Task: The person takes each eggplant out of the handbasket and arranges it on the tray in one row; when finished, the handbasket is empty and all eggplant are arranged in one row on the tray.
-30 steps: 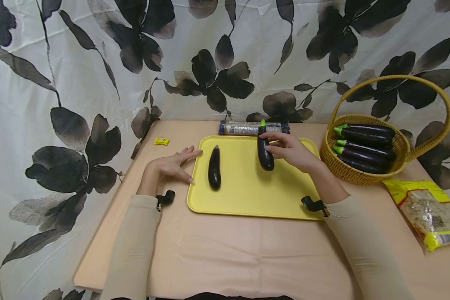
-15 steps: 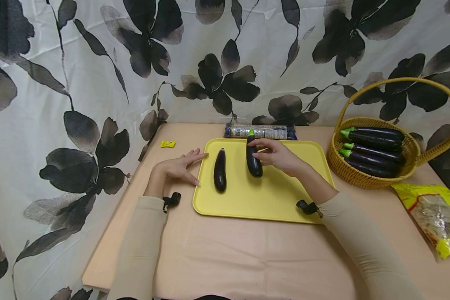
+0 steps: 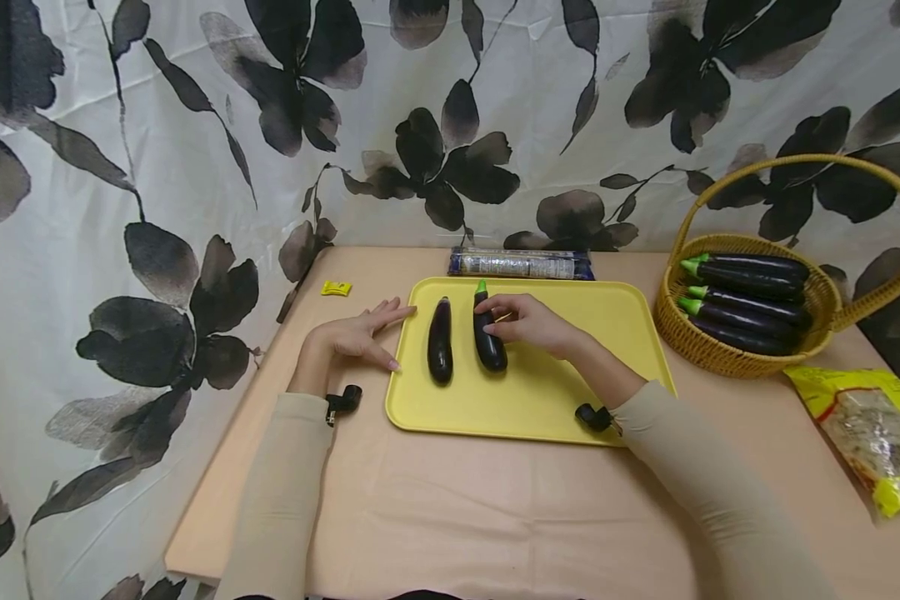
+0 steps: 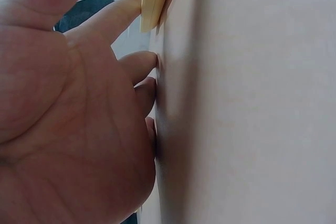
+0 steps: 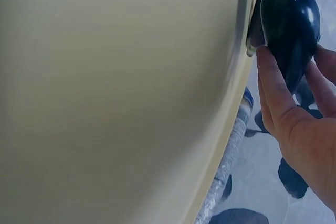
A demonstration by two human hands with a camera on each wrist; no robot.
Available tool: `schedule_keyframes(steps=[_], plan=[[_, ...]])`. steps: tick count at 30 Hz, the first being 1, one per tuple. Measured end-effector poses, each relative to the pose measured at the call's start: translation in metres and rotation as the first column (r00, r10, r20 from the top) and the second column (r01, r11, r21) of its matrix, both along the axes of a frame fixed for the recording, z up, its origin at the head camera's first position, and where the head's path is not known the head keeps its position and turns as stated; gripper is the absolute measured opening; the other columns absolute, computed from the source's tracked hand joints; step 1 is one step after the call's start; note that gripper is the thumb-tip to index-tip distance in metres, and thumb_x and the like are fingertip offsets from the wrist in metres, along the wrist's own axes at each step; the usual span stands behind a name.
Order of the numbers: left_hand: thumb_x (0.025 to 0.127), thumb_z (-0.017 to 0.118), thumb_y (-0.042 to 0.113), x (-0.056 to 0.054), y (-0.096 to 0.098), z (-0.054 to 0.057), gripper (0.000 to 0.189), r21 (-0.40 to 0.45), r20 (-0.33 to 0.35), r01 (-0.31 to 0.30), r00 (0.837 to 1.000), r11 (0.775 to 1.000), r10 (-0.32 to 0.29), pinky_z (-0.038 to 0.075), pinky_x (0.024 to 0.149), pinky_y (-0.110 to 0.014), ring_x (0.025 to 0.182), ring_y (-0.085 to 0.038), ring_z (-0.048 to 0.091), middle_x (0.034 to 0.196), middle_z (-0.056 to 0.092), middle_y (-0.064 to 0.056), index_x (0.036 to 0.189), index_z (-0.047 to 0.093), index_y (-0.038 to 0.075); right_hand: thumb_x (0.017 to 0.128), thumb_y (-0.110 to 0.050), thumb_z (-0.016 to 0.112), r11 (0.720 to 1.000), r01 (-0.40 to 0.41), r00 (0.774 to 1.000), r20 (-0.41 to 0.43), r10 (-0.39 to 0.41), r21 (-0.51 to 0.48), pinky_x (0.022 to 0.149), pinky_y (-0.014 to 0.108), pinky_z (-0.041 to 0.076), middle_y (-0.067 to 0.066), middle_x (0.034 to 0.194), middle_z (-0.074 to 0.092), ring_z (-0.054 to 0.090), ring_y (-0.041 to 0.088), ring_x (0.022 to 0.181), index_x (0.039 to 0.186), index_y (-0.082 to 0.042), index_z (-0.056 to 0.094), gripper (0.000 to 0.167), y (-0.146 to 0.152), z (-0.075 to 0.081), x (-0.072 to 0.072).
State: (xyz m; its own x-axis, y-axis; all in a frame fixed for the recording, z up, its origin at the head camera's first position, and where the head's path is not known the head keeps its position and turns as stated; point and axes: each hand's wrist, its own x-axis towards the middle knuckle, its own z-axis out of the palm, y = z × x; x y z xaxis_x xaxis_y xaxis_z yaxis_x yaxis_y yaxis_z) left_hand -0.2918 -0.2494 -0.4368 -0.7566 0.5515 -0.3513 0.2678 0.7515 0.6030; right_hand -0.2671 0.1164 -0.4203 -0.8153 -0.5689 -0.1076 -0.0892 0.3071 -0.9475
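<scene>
My right hand (image 3: 528, 323) pinches a dark eggplant (image 3: 489, 340) with a green stem between thumb and fingers, over the yellow tray (image 3: 555, 408). In the right wrist view the rounded end of this eggplant (image 5: 290, 17) faces the camera, with the fingers round its narrower part. A second eggplant (image 3: 440, 342) lies on the tray just to the left, nearly parallel. My left hand (image 3: 352, 337) touches the tray's left rim with fingers spread. The left wrist view shows the left hand's palm (image 4: 79, 108), with a finger against the tray edge (image 4: 155, 3) and other fingertips at the table.
A wicker basket (image 3: 705, 354) with several eggplants (image 3: 753, 279) stands right of the tray. Below it lies a clear and yellow food bag (image 3: 862, 433). Behind the tray is a long wrapped package (image 3: 521, 264). A small yellow packet (image 3: 336, 288) lies at the back left.
My right hand has carried its eggplant leftward and slightly toward me, close beside the lying one. My left hand stays at the tray's rim; the head view has shifted slightly.
</scene>
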Motion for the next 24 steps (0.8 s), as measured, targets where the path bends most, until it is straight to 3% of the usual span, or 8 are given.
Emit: schedule_keyframes(steps=[8, 18, 24], plan=[[0.071, 0.094, 0.052, 0.0, 0.0, 0.001, 0.117, 0.006, 0.006, -0.003, 1.0, 1.0, 0.003, -0.008, 0.128, -0.064, 0.162, -0.03, -0.015, 0.177, -0.007, -0.005, 0.166, 0.026, 0.037, 0.103, -0.009, 0.064, 0.999, 0.004, 0.987, 0.158, 0.003, -0.042, 0.084, 0.041, 0.063, 0.018, 0.132, 0.06, 0.064, 0.026, 0.105, 0.139, -0.01, 0.062, 0.036, -0.012, -0.009, -0.007], [0.072, 0.093, 0.052, 0.0, 0.0, 0.0, 0.118, -0.001, 0.009, -0.002, 1.0, 1.0, 0.002, -0.008, 0.128, -0.064, 0.162, -0.03, -0.016, 0.177, -0.007, -0.004, 0.166, 0.024, 0.038, 0.102, -0.004, 0.063, 0.999, -0.049, 0.987, 0.153, 0.052, -0.023, 0.086, 0.045, 0.064, 0.021, 0.125, 0.055, 0.066, 0.023, 0.099, 0.143, -0.003, 0.058, 0.041, -0.029, -0.011, -0.008], [0.071, 0.093, 0.053, 0.0, 0.001, 0.0, 0.117, -0.002, 0.015, -0.008, 1.0, 1.0, 0.008, -0.007, 0.126, -0.067, 0.162, -0.033, -0.016, 0.177, -0.008, -0.003, 0.165, 0.025, 0.04, 0.103, -0.005, 0.062, 0.999, -0.053, 0.991, 0.124, 0.052, 0.007, 0.08, 0.041, 0.062, 0.021, 0.126, 0.056, 0.063, 0.02, 0.09, 0.144, -0.004, 0.059, 0.041, -0.036, -0.01, -0.008]])
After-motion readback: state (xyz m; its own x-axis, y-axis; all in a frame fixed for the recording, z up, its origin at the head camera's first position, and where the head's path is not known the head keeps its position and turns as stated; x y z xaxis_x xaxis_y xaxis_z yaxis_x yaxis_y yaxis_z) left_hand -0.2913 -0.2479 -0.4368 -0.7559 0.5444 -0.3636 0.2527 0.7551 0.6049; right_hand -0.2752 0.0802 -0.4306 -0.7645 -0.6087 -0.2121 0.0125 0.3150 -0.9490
